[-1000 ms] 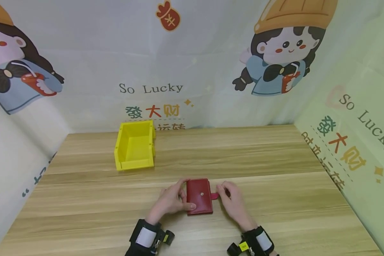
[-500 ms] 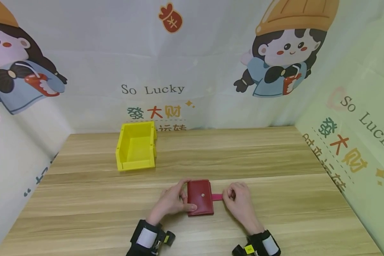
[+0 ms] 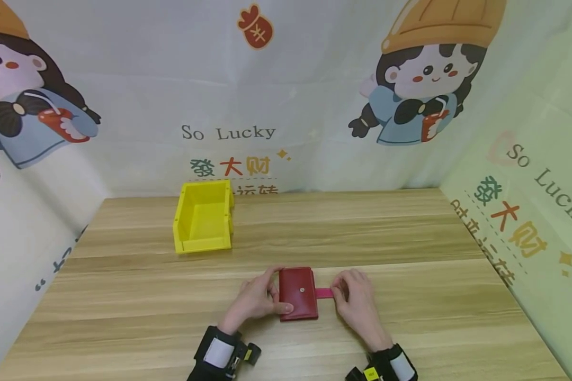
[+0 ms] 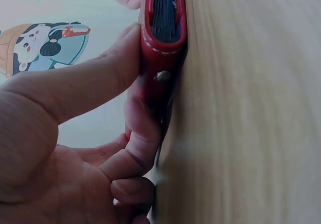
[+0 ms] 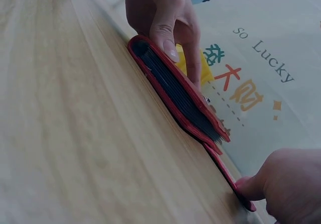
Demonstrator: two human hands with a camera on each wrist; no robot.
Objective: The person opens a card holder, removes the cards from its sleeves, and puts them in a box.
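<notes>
The back cloth point(image 3: 314, 95) and right-hand cloth point(image 3: 538, 111) both read "So Lucky" and "發大财"; "运转", partly cut off, ends the former.

Around the wallet point(image 3: 296, 283), nine o'clock is blocked by left fingers point(image 3: 270, 272), three by right fingers point(image 3: 336, 297), ten, farther off, by the yellow bin point(image 3: 203, 245); open worktop point(image 3: 338, 222) is left at one.
</notes>
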